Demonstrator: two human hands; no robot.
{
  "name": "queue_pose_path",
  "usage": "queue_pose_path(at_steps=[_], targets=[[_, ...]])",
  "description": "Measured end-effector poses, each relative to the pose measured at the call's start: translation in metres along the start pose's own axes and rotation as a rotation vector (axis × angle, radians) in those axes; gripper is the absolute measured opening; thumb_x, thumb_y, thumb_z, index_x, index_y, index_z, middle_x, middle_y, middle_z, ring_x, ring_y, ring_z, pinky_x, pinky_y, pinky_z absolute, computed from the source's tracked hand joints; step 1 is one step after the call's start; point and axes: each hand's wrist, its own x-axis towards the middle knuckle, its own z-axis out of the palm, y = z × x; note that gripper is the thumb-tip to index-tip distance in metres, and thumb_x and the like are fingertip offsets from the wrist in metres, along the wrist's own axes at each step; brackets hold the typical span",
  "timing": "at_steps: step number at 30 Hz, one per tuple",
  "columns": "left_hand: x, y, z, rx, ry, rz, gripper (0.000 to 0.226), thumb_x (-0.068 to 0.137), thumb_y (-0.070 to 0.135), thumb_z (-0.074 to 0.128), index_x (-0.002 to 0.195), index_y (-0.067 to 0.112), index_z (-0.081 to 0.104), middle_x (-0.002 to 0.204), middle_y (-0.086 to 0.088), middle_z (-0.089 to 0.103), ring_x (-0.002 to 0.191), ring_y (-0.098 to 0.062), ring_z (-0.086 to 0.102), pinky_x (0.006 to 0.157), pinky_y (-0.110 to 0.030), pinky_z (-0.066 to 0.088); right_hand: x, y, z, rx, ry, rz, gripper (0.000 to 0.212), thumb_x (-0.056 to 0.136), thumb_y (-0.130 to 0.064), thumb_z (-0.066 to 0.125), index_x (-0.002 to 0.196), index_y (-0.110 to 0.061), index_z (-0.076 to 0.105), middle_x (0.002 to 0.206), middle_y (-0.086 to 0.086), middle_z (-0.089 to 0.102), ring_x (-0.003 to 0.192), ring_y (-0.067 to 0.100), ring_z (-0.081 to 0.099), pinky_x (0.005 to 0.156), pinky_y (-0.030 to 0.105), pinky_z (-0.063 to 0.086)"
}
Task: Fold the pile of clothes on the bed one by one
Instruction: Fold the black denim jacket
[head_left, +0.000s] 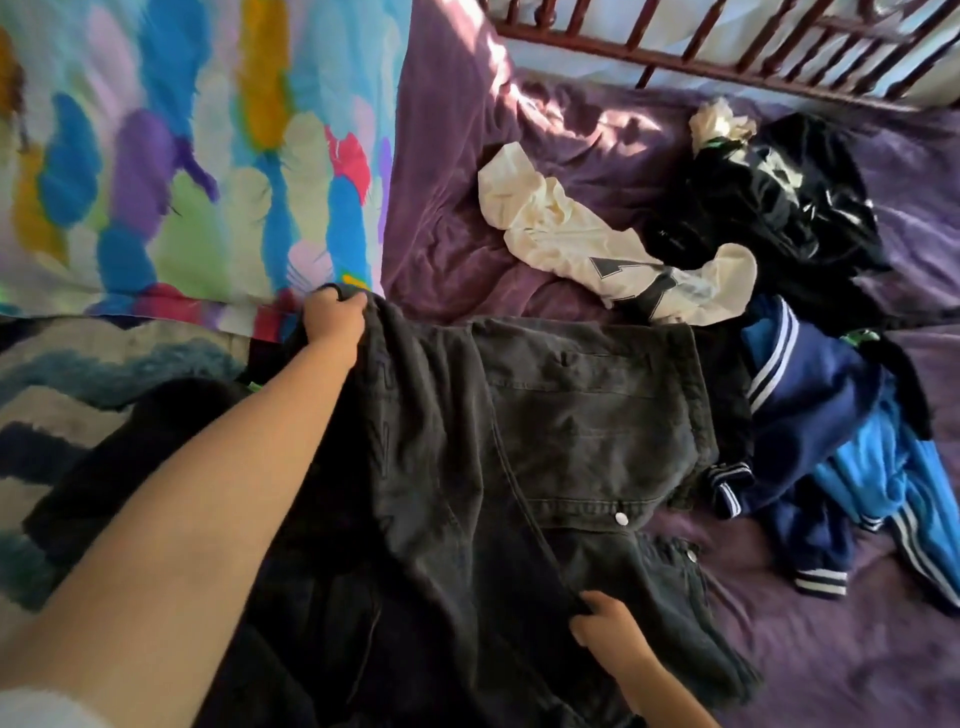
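The dark denim garment (561, 426) runs off the bottom edge, its fabric hides the fingertips of the left hand (332, 318), and the blue garment (872, 467) is cut by the right edge.

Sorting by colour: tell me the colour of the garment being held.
Faded black, the denim garment; head view shows it best.

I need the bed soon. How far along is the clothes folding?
Done: no folded stack shows. In hand: the dark grey denim garment, spread on the purple sheet, with the left hand gripping its far edge and the right hand pinching its near edge. Left: the cream shirt, the black jacket and the navy and blue sportswear, all crumpled.
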Motion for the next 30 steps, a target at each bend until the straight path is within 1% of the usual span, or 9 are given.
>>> queue_pose_path(at_steps=[3,6,9,11,16,20,23,26,30], targets=[[0.042,0.013,-0.026,-0.056,0.117,-0.008,0.036,0.089,0.019,0.056,0.11,-0.009,0.06,0.114,-0.026,0.061,0.107,-0.034,0.058,0.086,-0.036,0.041,0.003,-0.004,0.004,0.053,0.006,0.037,0.02,0.072,0.007,0.052,0.087,-0.002,0.062,0.052,-0.002,0.057,0.049,0.011,0.053,0.045,0.018,0.042],[0.05,0.007,-0.036,-0.089,0.057,-0.022,0.022,0.088,0.019,0.057,0.101,0.001,0.06,0.106,-0.013,0.059,0.1,-0.019,0.057,0.07,-0.025,0.043,0.003,-0.001,0.02,-0.047,-0.02,0.027,0.025,0.082,0.006,0.051,0.104,0.0,0.061,0.078,0.007,0.063,0.072,0.02,0.058,0.065,0.027,0.046],[0.009,-0.001,-0.026,-0.099,-0.028,0.071,0.045,0.082,0.012,0.065,0.123,0.0,0.047,0.121,-0.014,0.056,0.11,-0.021,0.053,0.086,-0.018,0.038,0.003,0.001,0.032,-0.285,-0.06,0.014,0.027,0.088,-0.012,0.052,0.114,-0.013,0.057,0.107,0.006,0.064,0.1,0.021,0.06,0.072,0.024,0.041],[-0.026,-0.019,-0.018,-0.057,-0.051,0.049,0.061,0.082,0.01,0.065,0.134,0.0,0.036,0.132,-0.019,0.049,0.12,-0.027,0.049,0.098,-0.025,0.034,0.004,-0.002,0.033,-0.362,-0.062,-0.001,0.027,0.089,-0.018,0.051,0.116,-0.018,0.054,0.114,0.004,0.063,0.106,0.021,0.059,0.073,0.024,0.04],[-0.098,-0.075,-0.012,0.184,-0.086,-0.143,0.071,0.085,0.016,0.063,0.145,0.007,0.025,0.143,-0.02,0.037,0.13,-0.037,0.036,0.104,-0.042,0.033,0.001,-0.004,0.031,-0.348,-0.062,-0.048,0.03,0.088,-0.015,0.054,0.118,-0.014,0.054,0.112,0.006,0.064,0.101,0.021,0.061,0.079,0.027,0.048],[-0.158,-0.1,-0.02,0.302,-0.205,-0.158,0.076,0.086,0.018,0.063,0.148,0.01,0.02,0.149,-0.019,0.028,0.135,-0.038,0.028,0.106,-0.041,0.029,-0.008,0.0,0.027,-0.233,-0.08,-0.105,0.042,0.084,-0.011,0.062,0.123,-0.013,0.051,0.107,0.004,0.062,0.097,0.02,0.061,0.08,0.027,0.049],[-0.212,-0.116,-0.024,0.446,-0.329,-0.097,0.073,0.088,0.025,0.06,0.148,0.013,0.019,0.153,-0.016,0.019,0.137,-0.036,0.024,0.107,-0.04,0.028,-0.013,0.001,0.021,-0.133,-0.089,-0.167,0.045,0.081,-0.002,0.067,0.123,-0.008,0.052,0.106,0.008,0.063,0.09,0.017,0.06,0.079,0.027,0.051],[-0.259,-0.129,-0.032,0.591,-0.385,0.068,0.071,0.091,0.037,0.053,0.148,0.012,0.018,0.151,-0.011,0.028,0.134,-0.028,0.033,0.107,-0.036,0.029,-0.017,-0.004,0.012,0.086,-0.136,-0.209,0.048,0.079,0.009,0.065,0.124,-0.004,0.054,0.093,0.002,0.065,0.075,0.009,0.062,0.061,0.015,0.052],[-0.319,-0.15,-0.047,0.808,-0.395,0.278,0.065,0.094,0.047,0.041,0.148,0.019,0.019,0.154,-0.003,0.025,0.142,-0.018,0.02,0.113,-0.032,0.02,-0.021,-0.005,0.004,0.037,-0.112,-0.271,0.05,0.086,0.0,0.063,0.133,-0.003,0.046,0.116,0.009,0.061,0.103,0.023,0.061,0.086,0.026,0.048]])
